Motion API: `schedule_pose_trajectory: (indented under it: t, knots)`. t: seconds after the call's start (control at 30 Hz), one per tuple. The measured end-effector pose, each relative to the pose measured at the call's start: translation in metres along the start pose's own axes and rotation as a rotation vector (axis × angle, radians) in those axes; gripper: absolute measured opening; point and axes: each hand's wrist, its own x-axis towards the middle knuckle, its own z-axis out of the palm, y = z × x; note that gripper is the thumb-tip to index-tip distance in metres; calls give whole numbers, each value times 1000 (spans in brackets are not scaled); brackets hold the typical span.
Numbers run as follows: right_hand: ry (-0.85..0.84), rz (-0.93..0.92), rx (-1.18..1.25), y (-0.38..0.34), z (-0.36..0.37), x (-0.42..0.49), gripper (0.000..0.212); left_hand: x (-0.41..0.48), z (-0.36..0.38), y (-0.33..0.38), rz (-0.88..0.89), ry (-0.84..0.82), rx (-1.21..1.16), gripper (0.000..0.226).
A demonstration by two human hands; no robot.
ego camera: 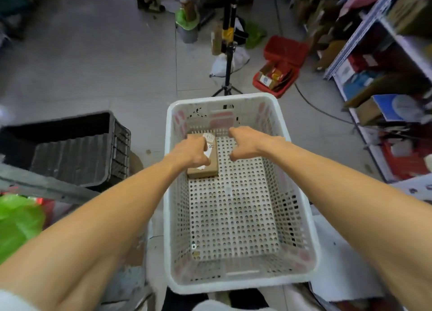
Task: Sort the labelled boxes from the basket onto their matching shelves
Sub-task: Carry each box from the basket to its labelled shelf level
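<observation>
A white perforated basket (301, 207) stands in front of me. One brown cardboard box (211, 168) with white labels lies in its far left corner. My left hand (190, 152) lies on top of that box with its fingers curled over it. To the right of the box my right hand (245, 144) hovers inside the basket, fingers curled downward and holding nothing. The shelves (383, 60) run along the right side, stacked with boxes and packets.
A black plastic crate (70, 147) sits to the left of the basket. A tripod stand (228, 53) rises just beyond the basket. Two red trays (280, 60) with packets lie on the floor by the shelves. A green bag (18, 219) is at the lower left.
</observation>
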Motion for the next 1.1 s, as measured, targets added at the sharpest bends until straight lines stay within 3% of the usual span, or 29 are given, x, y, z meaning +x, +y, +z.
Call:
schedule_pose_trajectory:
  t: [0.2,0.3,0.67,0.77,0.87,0.97,1.1]
  knots:
    - [-107,147,6,11,38,75,61,72,25,-39,58,-150,88,44]
    - [-155,155,21,10,58,114,54,99,37,-57,84,-201,117,43]
    - [-147,349,141,47,165,236,62,181,118,-85,-5,-288,51,40]
    - [-135,434,202,63,195,268,68,202,141,-98,-47,-301,16,41]
    - [-21,503,316,72,218,303,87,220,163,-112,-130,-276,10,41]
    - [74,586,597,81,235,326,108,230,173,-105,-194,-230,-55,41]
    - [157,629,833,90,255,330,76,238,184,-98,-176,-190,-113,45]
